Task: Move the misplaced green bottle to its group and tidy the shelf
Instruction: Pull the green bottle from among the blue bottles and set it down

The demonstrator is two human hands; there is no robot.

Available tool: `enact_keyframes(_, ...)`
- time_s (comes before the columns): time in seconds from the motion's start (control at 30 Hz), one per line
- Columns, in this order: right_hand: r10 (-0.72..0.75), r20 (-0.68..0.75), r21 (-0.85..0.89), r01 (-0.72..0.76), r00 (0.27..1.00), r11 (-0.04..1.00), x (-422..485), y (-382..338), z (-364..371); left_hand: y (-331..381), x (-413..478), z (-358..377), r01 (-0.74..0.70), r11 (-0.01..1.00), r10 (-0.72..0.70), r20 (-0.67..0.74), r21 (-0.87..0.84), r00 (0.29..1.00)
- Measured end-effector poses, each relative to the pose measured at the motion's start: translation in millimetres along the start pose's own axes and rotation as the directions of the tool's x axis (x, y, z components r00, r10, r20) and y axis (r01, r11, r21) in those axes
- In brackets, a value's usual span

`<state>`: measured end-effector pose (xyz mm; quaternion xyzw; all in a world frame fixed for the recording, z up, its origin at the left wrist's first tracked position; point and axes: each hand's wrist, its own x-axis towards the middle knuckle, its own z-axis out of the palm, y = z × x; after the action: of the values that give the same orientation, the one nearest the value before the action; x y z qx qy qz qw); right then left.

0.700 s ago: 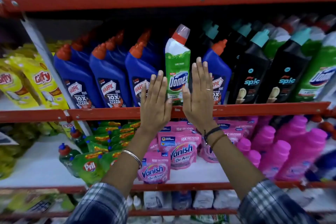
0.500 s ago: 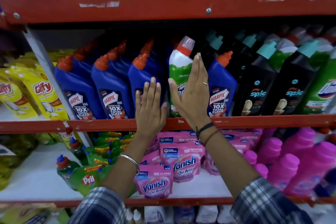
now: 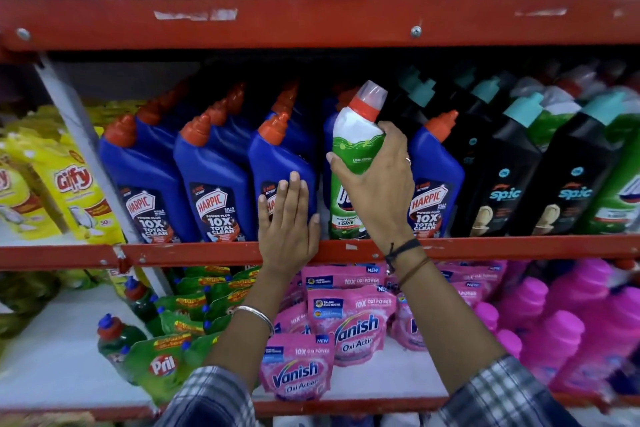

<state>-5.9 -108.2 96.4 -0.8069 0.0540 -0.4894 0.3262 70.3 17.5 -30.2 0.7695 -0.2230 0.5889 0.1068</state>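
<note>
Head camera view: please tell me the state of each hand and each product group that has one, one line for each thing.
Right hand: closed around the green bottle.
Left hand: open, flat against a blue Harpic bottle.
Green bottle: upright, capped, gripped, standing among the blue bottles.
Black Spic bottles: upright, capped.
Green bottle group: at the far right, behind and beside the black ones.
Vanish pouches: lying stacked on the lower shelf.
</note>
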Motion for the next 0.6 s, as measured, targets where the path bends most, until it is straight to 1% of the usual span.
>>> enact_keyframes(0.07,-0.007,-0.012,0.065,0.008,1.0,0.998,0,-2,-7,-1,0,0,-0.001,1.0,0.001,-0.002,-0.002,1.0)
enact_keyframes(0.17,-0.04,-0.113,0.159,0.057,0.993,0.986,-1,-7,-27,0,0,0,0.001,1.0,-0.001,-0.01,0.012,1.0)
enact_keyframes(0.23,-0.057,-0.179,0.155,0.085,0.982,0.984,1,-12,-45,0,0,0,0.001,1.0,-0.001,-0.012,0.028,1.0)
enact_keyframes(0.3,-0.063,-0.198,0.134,0.091,0.978,0.987,1,-16,-64,1,0,0,0.001,1.0,-0.001,-0.015,0.022,1.0)
enact_keyframes(0.43,-0.028,-0.144,0.105,0.044,0.989,0.994,-19,-6,-86,1,2,-1,0.005,0.999,-0.004,-0.012,0.037,1.0)
enact_keyframes(0.6,0.096,-0.037,0.069,-0.094,0.995,0.993,-67,29,-92,2,1,-2,-0.006,0.999,0.007,-0.011,0.047,1.0)
